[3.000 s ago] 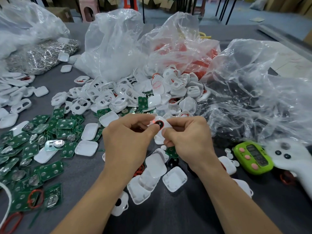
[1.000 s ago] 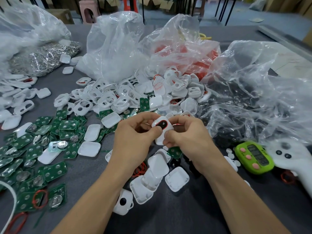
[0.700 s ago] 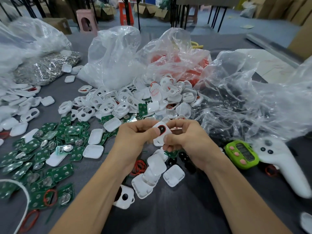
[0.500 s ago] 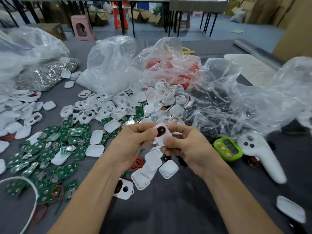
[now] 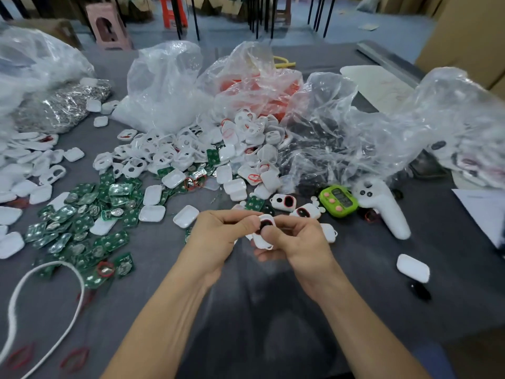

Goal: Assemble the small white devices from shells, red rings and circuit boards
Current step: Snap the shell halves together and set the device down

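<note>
a small white shell (image 5: 263,237) is held just above the grey table cloth (image 5: 246,318), caught between both hands close to the person. the left hand (image 5: 218,231) is curled, with thumb and fingertips pinched on the shell's upper left edge. the right hand (image 5: 299,243) is wrapped round its lower right side, the thumb laid on the face beside a dark opening edged by a red ring (image 5: 266,223). the shell is judged to be braced from two sides so that the ring can be pressed into its seat without slipping. whether a board already sits inside cannot be told.

at the near left a white cord (image 5: 46,269) is looped on the cloth beside loose red rings (image 5: 75,356). a closed white case (image 5: 412,268) lies well apart at the right. green circuit boards (image 5: 82,222) are spread to the left of the hands, within easy reach. two ringed devices (image 5: 284,201) are laid just beyond the hands, next to a green timer (image 5: 338,200) and a white controller (image 5: 382,206).

farther back a heap of shells (image 5: 191,154) is banked against crumpled plastic bags (image 5: 254,86). these sag over part of the supply, so further picking is likely to be hampered. a pink stool (image 5: 108,26) is seen past the table.
</note>
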### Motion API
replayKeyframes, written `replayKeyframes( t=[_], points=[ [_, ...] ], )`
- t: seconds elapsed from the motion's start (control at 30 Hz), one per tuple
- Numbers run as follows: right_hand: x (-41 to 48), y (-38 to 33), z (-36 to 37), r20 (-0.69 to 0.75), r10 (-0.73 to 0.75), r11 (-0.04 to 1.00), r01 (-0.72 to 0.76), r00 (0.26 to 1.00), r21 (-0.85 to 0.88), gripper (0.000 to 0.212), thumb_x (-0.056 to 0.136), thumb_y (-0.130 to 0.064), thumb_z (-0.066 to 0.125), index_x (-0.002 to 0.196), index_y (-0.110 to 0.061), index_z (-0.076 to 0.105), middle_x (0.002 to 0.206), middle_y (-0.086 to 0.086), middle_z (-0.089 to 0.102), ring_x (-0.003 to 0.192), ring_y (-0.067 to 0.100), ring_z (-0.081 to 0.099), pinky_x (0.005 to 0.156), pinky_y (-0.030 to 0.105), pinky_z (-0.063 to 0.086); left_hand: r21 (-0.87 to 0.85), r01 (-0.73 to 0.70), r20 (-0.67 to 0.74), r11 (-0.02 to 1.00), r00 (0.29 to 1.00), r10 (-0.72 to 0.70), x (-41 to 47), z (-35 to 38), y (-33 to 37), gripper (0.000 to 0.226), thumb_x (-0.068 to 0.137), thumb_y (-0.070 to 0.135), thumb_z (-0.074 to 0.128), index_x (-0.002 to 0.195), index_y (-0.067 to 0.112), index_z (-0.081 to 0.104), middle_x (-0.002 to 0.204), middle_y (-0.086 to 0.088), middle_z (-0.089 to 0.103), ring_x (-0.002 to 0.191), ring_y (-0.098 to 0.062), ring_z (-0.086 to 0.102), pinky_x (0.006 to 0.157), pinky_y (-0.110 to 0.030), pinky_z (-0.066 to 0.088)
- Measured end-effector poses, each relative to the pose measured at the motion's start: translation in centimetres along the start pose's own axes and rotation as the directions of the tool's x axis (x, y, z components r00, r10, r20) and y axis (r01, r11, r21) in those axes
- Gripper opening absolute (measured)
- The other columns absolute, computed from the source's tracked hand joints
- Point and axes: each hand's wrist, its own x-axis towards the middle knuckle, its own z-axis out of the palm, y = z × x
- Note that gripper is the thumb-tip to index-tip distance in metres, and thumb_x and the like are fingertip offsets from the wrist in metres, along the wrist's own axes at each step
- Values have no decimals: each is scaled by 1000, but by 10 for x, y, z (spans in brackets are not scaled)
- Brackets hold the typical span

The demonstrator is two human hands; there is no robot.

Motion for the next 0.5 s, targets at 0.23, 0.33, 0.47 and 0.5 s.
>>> replayKeyframes(
  t=[0.23,0.33,0.47,0.5],
  points=[
    [-19,16,-31,-116,86,907,-126,990,-402,16,87,-15,77,89,-31,76,66,5,74,49,16,63,47,26,49,325,-28,-387,945,908,160,-24,-1,-25,24,85,20,82,81,43,82,83,17,78,73,6,68,66,-8,48],
    [-26,18,-41,-104,131,855,-165,986,-492,17,87,-17,71,93,-33,75,69,3,75,54,15,66,55,25,52,549,7,-412,836,872,263,-30,-8,-29,26,81,26,83,88,51,79,90,27,74,83,8,64,75,-15,49],
    [-25,17,-36,-117,74,768,-131,990,-627,10,81,-38,77,87,-32,72,60,-6,69,50,5,58,50,16,45,860,-187,-64,474,883,464,-27,-2,-40,53,82,6,78,130,28,70,138,9,62,133,-13,49,116,-34,36],
    [-25,17,-33,-132,25,694,-112,991,-711,17,80,-46,76,89,-33,71,62,-9,68,55,2,59,53,16,46,876,-235,21,422,891,453,-23,1,-41,55,85,3,75,134,26,68,148,5,56,141,-16,43,121,-34,30]
  ],
)
